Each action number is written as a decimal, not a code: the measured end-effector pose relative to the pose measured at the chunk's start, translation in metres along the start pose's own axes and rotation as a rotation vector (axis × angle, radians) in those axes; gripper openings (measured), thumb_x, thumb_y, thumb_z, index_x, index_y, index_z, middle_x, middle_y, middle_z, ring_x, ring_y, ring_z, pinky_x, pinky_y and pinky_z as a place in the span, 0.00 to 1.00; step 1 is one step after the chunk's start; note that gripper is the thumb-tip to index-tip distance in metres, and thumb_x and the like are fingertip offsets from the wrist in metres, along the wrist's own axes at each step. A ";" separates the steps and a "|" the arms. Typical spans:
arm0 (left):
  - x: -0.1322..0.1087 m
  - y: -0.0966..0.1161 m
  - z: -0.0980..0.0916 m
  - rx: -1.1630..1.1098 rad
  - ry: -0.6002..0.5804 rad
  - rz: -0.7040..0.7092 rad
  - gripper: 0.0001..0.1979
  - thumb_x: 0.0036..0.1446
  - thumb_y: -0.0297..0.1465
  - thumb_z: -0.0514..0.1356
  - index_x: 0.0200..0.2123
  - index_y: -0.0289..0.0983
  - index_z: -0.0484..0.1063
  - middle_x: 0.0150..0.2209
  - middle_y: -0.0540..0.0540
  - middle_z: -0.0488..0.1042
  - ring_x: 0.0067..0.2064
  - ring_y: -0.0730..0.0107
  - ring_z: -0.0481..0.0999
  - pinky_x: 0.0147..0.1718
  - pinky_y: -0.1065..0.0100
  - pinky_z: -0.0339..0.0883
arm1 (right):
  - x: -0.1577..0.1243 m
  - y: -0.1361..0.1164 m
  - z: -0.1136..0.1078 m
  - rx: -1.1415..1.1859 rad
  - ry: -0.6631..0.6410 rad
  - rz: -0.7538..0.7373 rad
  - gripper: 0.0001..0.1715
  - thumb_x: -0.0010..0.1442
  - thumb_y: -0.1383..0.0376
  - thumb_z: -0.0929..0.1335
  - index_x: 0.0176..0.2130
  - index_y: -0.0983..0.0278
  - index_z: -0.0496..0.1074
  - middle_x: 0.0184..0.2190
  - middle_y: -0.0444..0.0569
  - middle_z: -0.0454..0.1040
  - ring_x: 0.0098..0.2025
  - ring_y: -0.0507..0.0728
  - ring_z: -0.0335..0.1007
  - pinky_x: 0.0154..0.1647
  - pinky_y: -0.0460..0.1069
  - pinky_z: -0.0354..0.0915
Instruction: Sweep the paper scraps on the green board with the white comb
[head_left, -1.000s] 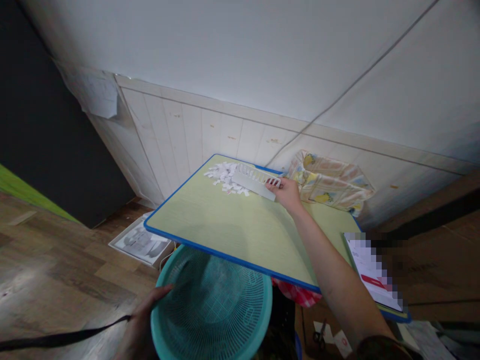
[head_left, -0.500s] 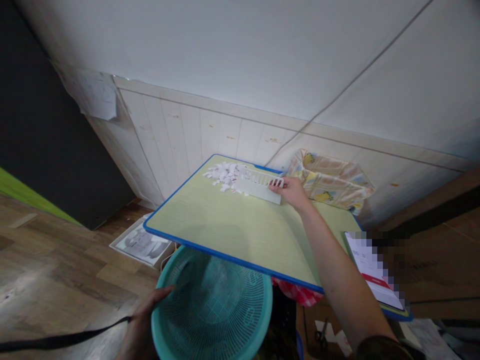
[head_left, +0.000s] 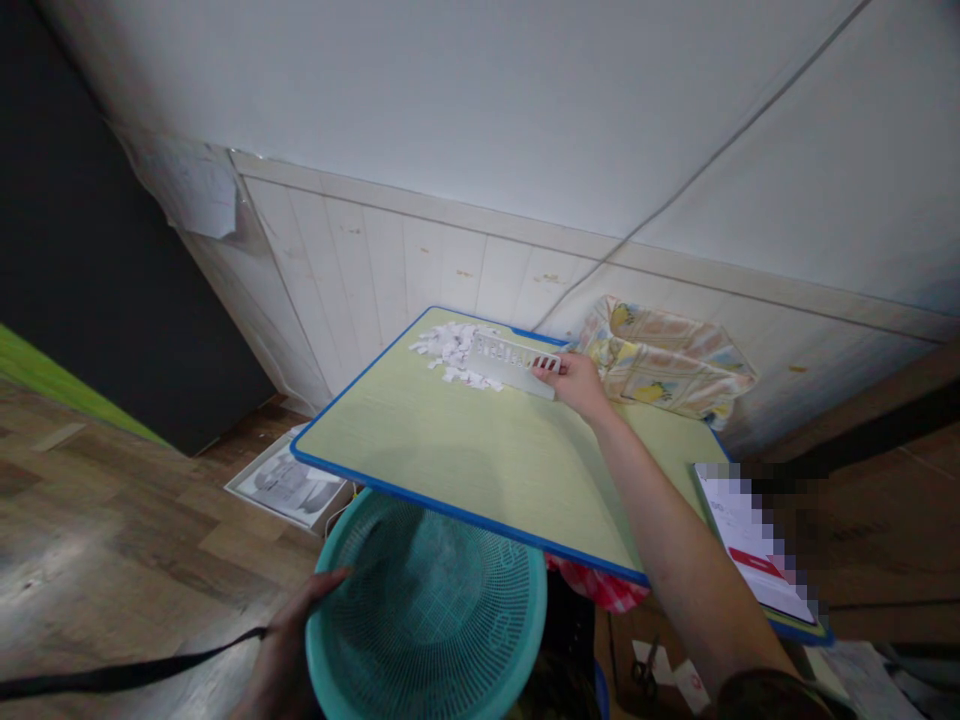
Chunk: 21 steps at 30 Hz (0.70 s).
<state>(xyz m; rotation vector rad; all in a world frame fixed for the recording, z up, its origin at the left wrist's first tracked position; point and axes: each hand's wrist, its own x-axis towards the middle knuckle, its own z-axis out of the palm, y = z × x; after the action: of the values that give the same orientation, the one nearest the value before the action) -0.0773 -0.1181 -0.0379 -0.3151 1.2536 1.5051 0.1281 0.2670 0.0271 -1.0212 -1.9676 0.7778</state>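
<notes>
My right hand [head_left: 574, 384] grips one end of a flat white slotted plastic piece [head_left: 517, 375], held on its long edge over the table. Its far end meets a heap of small white paper scraps [head_left: 450, 345] near the table's back left corner. My left hand [head_left: 300, 625] holds the rim of a turquoise plastic basket [head_left: 431, 600], with the thumb over the edge and the other fingers hidden. The basket's mouth sits just under the front edge of the yellow-green table [head_left: 450, 450] with a blue rim. Its mesh bottom shows no scraps.
A fabric-lined basket [head_left: 667, 365] stands at the table's back right, by the wall. A tablet-like screen [head_left: 750, 545] lies on the right end. Below are scissors [head_left: 645, 668] and, at left, a shallow white box [head_left: 289, 485] on the floor.
The slotted piece has shifted slightly back and left against the scraps, and more scraps show along its front side. My left hand and the turquoise basket stay in place.
</notes>
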 end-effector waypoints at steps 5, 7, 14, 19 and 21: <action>0.002 0.000 -0.002 -0.024 -0.003 -0.019 0.34 0.50 0.20 0.67 0.63 0.32 0.73 0.27 0.42 0.88 0.30 0.43 0.87 0.33 0.54 0.84 | -0.003 -0.001 -0.003 0.033 -0.061 -0.023 0.16 0.50 0.55 0.76 0.34 0.64 0.83 0.26 0.46 0.79 0.30 0.59 0.74 0.30 0.50 0.67; 0.003 -0.001 -0.004 -0.006 0.003 0.002 0.29 0.50 0.20 0.67 0.57 0.33 0.77 0.25 0.43 0.87 0.32 0.42 0.88 0.36 0.52 0.84 | -0.005 -0.002 -0.004 0.044 -0.093 -0.030 0.18 0.49 0.54 0.76 0.34 0.65 0.83 0.26 0.46 0.79 0.29 0.58 0.73 0.30 0.50 0.67; 0.007 -0.004 -0.008 0.018 -0.011 0.051 0.05 0.51 0.21 0.69 0.31 0.35 0.81 0.25 0.40 0.87 0.29 0.47 0.87 0.27 0.60 0.83 | -0.006 -0.001 -0.016 0.102 -0.172 -0.022 0.21 0.48 0.53 0.77 0.36 0.66 0.84 0.30 0.48 0.82 0.31 0.58 0.75 0.34 0.51 0.70; 0.004 -0.002 -0.006 -0.012 -0.031 0.013 0.08 0.51 0.20 0.68 0.34 0.36 0.81 0.24 0.43 0.86 0.26 0.49 0.86 0.23 0.61 0.81 | 0.001 0.005 -0.017 0.025 -0.035 -0.001 0.17 0.49 0.55 0.77 0.34 0.64 0.83 0.28 0.48 0.82 0.32 0.61 0.77 0.34 0.52 0.71; 0.004 -0.001 -0.006 -0.022 -0.028 0.024 0.08 0.51 0.20 0.68 0.35 0.37 0.82 0.24 0.44 0.86 0.25 0.51 0.86 0.23 0.62 0.81 | 0.006 0.005 -0.013 0.009 -0.003 -0.003 0.15 0.49 0.56 0.76 0.33 0.64 0.83 0.26 0.47 0.81 0.32 0.61 0.76 0.33 0.52 0.70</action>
<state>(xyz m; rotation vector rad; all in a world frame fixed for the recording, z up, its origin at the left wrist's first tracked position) -0.0797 -0.1207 -0.0437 -0.2929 1.2235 1.5395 0.1388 0.2767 0.0322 -1.0128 -1.9661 0.7861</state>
